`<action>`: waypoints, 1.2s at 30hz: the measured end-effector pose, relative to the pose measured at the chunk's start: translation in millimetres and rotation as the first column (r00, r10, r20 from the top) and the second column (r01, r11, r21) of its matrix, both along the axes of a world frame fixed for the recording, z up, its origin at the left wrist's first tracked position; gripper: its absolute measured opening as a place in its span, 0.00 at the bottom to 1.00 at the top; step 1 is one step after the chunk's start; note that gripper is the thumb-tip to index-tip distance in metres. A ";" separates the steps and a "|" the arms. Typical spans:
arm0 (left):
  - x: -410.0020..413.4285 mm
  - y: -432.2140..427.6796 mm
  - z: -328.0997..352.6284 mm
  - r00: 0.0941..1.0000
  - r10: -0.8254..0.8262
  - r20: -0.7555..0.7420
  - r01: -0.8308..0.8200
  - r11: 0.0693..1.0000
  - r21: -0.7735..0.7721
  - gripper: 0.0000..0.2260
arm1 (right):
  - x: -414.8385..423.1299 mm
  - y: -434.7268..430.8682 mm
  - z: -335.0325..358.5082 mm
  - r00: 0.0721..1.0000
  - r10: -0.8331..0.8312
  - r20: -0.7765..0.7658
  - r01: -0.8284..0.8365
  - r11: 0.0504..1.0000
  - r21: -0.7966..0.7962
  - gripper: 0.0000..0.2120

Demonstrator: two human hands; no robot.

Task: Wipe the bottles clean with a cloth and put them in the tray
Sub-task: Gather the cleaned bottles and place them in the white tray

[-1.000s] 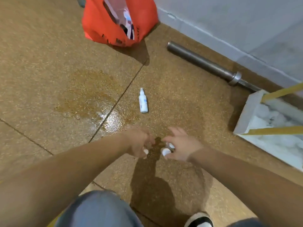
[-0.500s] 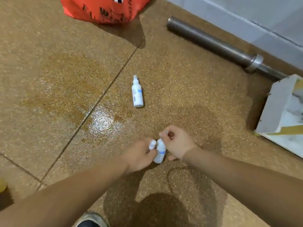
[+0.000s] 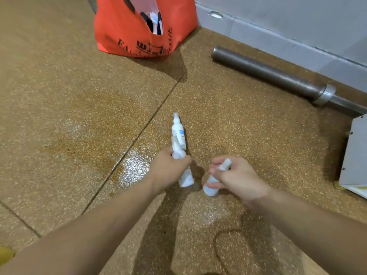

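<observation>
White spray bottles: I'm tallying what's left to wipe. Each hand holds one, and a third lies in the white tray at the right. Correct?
Not quite. The head view shows the third white spray bottle lying on the brown speckled floor beyond the left hand, not in the white tray. Each hand does hold one.

Both bare forearms reach forward and down, the hands near each other but apart; the left hand (image 3: 168, 170) grips a white bottle (image 3: 186, 178), the right hand (image 3: 237, 178) grips a second bottle (image 3: 211, 187)
</observation>
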State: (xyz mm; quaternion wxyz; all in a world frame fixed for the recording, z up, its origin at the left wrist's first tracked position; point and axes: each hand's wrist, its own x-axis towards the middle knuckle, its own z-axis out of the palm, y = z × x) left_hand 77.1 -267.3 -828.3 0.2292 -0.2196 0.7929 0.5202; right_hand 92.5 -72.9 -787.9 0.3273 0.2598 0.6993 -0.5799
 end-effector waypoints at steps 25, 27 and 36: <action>-53.1 36.9 7.9 0.927 -0.374 0.014 0.369 0.919 0.142 0.24 | -26.5 21.9 -3.0 0.993 -0.090 -0.073 0.099 0.985 0.144 0.04; -39.2 41.2 18.4 0.952 -0.305 -0.025 0.299 0.912 0.282 0.19 | -28.9 23.8 -3.7 0.996 -0.072 -0.047 0.077 0.990 0.120 0.14; -38.0 46.4 123.7 0.991 -0.129 -0.025 0.123 0.842 0.525 0.16 | -49.4 17.9 61.1 0.972 0.117 -0.204 -0.144 0.982 -0.123 0.12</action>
